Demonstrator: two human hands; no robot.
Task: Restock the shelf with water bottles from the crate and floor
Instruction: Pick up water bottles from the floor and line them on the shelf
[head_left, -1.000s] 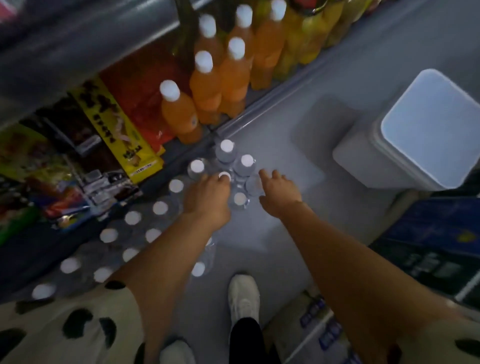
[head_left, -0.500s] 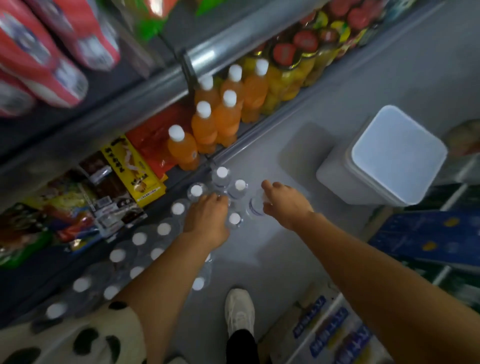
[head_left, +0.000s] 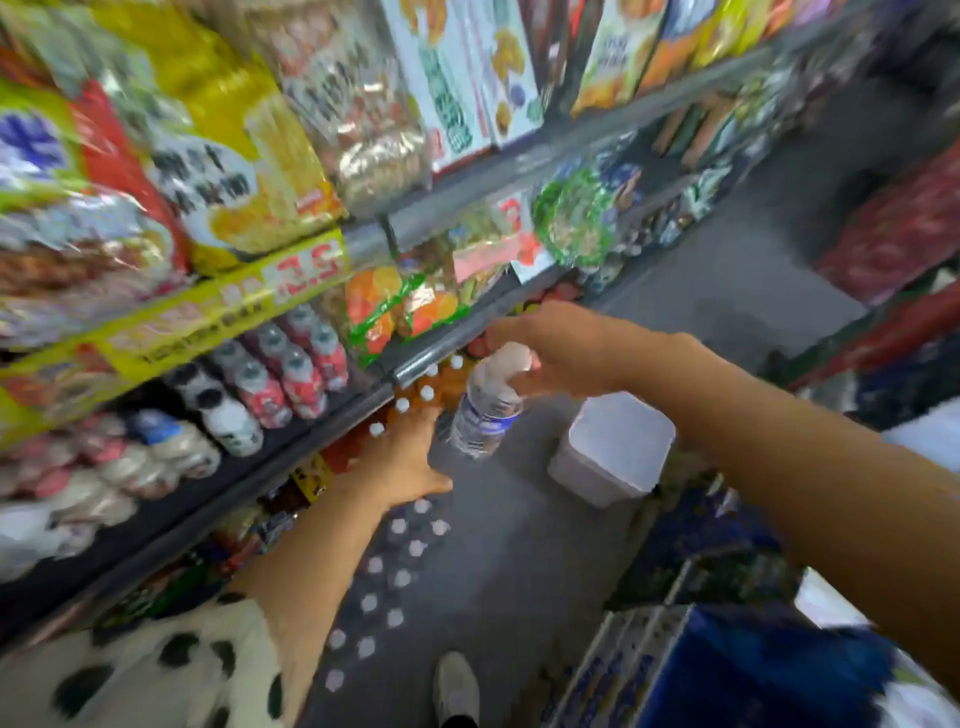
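Floor (head_left: 519, 561): grey; a row of white-capped water bottles (head_left: 395, 571) stands on it below the left hand (head_left: 410, 462), beside a white square bin (head_left: 613, 447) under the right forearm.
Shelf (head_left: 374, 241): metal-edged tiers left of both hands; snack bags (head_left: 223, 171) above, pink-labelled drink bottles (head_left: 291, 374) lower, orange drink bottles (head_left: 431, 387) just beyond the left fingertips.

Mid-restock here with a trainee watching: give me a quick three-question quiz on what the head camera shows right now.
1. True or false: the right hand grips a water bottle by its top.
2. What colour are the caps of the bottles on the floor?
3. The white bin stands: A) on the shelf, B) on the floor, C) in the blue crate.

Key: 1 true; 2 white; 3 B.
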